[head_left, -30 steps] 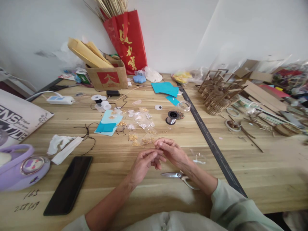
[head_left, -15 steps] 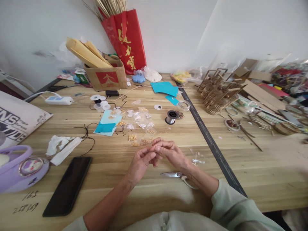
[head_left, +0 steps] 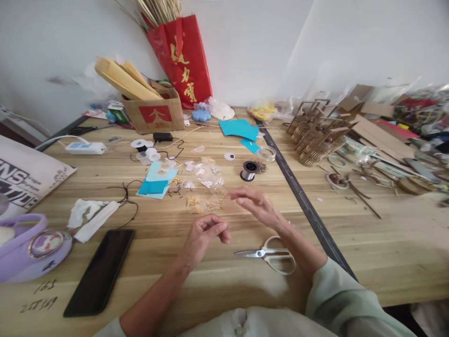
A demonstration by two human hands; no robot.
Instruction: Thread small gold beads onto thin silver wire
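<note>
My left hand is closed above the table, thumb against curled fingers; whatever sits in the pinch is too small to make out. Further forward and to the right, my right hand is open with its fingers stretched out, slightly blurred. Its fingertips are near small bags of gold beads and gold findings. Behind these lie clear bags of silver pieces. A spool of thin wire stands beyond my right hand. Scissors with white handles rest below it, near my right forearm.
On the left are a black phone, a purple basket-like object, white tissue and black cord. Blue paper lies left of the beads. Woven bamboo baskets stand at right; a cardboard box and red bag at back.
My hands were together, fingertips touching. The right hand has since parted from the left and moved forward to the right, uncovering the scissors' handles. The left hand has stayed almost in place.
</note>
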